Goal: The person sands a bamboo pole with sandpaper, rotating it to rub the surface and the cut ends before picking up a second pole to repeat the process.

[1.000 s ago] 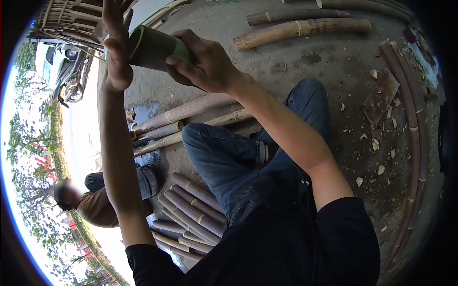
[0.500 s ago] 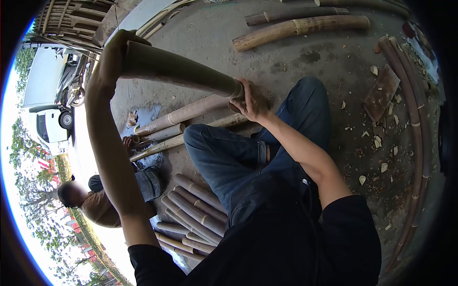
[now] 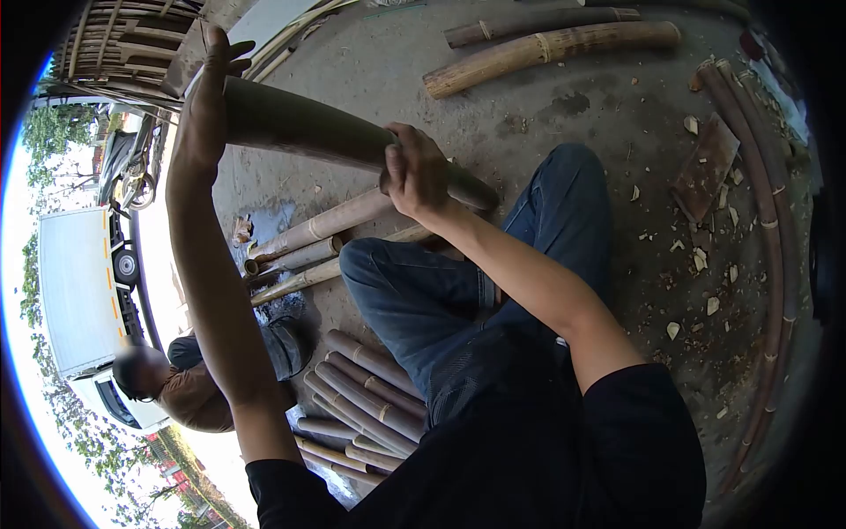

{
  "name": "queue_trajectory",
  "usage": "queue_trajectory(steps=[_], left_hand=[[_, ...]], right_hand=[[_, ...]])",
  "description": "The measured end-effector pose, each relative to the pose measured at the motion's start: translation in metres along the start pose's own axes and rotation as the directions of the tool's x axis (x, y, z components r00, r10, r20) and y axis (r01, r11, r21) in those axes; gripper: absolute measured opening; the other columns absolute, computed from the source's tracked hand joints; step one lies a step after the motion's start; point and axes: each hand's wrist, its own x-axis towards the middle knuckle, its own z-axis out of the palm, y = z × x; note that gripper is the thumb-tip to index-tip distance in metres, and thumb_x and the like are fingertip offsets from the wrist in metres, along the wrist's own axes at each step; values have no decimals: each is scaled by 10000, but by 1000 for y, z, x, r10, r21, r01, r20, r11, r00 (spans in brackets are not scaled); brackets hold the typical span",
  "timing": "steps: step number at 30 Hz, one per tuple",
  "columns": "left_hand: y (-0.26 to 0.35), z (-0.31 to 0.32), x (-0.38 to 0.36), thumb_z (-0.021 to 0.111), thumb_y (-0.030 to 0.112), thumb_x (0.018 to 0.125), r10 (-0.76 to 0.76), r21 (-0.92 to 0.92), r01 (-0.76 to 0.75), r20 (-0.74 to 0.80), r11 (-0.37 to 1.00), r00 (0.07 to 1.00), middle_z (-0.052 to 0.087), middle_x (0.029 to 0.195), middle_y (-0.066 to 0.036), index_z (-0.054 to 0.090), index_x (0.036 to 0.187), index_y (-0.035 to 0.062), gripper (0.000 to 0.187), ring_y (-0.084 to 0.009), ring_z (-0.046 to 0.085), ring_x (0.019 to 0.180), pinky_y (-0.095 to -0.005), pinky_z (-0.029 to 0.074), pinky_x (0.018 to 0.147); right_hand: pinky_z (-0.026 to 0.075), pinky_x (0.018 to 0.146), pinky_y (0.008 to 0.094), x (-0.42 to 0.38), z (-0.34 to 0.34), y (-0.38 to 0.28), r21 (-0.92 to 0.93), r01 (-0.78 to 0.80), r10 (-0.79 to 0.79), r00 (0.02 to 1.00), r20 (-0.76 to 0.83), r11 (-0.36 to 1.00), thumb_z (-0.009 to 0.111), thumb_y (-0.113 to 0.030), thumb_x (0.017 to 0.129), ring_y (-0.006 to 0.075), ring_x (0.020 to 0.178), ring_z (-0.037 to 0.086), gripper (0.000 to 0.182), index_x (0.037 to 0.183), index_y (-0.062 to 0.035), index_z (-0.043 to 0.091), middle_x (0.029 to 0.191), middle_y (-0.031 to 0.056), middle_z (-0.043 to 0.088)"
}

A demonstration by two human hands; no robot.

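A thick, dark green-brown bamboo tube (image 3: pixel 304 126) is held up slantwise in front of me. My left hand (image 3: pixel 204 113) rests with its palm against the tube's far left end, fingers stretched out and apart. Around the tube's other end, above my knee, the fingers and thumb of my right hand (image 3: pixel 418 173) are closed. Beneath the tube, long bamboo poles (image 3: pixel 328 222) lie on the concrete floor, partly hidden by my right hand and leg.
Cut bamboo pieces (image 3: pixel 374 401) lie side by side by my left leg. A crouching person (image 3: pixel 198 388) is at the left, with a truck (image 3: pixel 79 282) beyond. More bamboo (image 3: pixel 555 48) lies ahead; a rusty plate (image 3: pixel 705 172), chips and long poles (image 3: pixel 768 256) are at the right.
My left hand's fingers have uncurled from the tube's far end and spread out. My right hand and the tube's near end have moved left. The truck outside has moved down in view.
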Motion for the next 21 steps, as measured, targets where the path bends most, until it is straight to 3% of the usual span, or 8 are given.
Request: queue_trajectory(steps=[2,5,8,10,13,15,19,21], left_hand=[[1,1,-1,266,881,927,-46,-13,45,-21,999,999,559,1444,-279,578,1469,101,999,-376,506,1380,-499,314,1186],[8,4,1,313,905,893,-101,-35,99,-43,994,994,562,1431,-293,600,1446,89,1027,-389,507,1374,-494,315,1178],[6,6,10,339,884,906,-32,-10,32,-27,999,999,553,1449,-286,567,1468,63,1021,-373,495,1388,-490,308,1189],[10,9,6,325,865,927,11,-26,-12,-6,1000,1000,545,1462,-275,549,1483,66,999,-361,506,1373,-483,310,1193],[23,12,-3,249,826,977,90,-33,-89,39,995,995,511,1517,-234,489,1531,85,956,-320,504,1377,-463,321,1199],[28,8,-14,249,859,951,-41,-202,63,113,977,993,469,1539,-293,456,1545,33,1038,-374,425,1466,-440,284,1218],[-8,-1,-12,167,812,985,217,-104,-209,70,972,974,419,1582,-273,393,1586,78,975,-354,288,1546,-480,178,1264],[-13,-6,-16,153,780,1006,235,-122,-225,77,967,969,416,1593,-246,375,1596,88,936,-352,278,1549,-484,151,1269]], right_hand=[[507,823,540,-61,-20,67,-86,-79,80,997,14,993,351,-357,1104,455,889,658,424,1107,-25,614,969,219,678],[506,814,535,-73,-31,86,-182,-287,308,946,101,941,343,-340,1107,455,890,656,425,1041,-30,626,938,204,681],[507,803,556,-8,-3,15,-13,-240,239,970,-32,971,292,-364,1113,458,856,655,489,967,-40,628,851,221,661],[514,807,576,57,1,-45,55,-397,378,902,207,916,310,-391,1102,489,839,675,546,890,-11,641,801,284,667],[519,801,584,121,3,-113,128,-347,307,916,257,929,317,-405,1100,506,833,682,553,890,-16,649,818,286,684],[510,727,547,130,10,-123,153,-238,198,951,238,959,294,-418,1107,502,748,655,552,856,-55,625,726,232,660],[526,781,559,40,0,-35,130,-259,221,942,252,957,253,-480,1108,478,844,691,632,842,-43,624,792,242,691],[527,848,545,4,-20,22,15,-446,395,807,440,895,226,-514,1105,465,934,697,690,950,-33,695,888,258,713]])
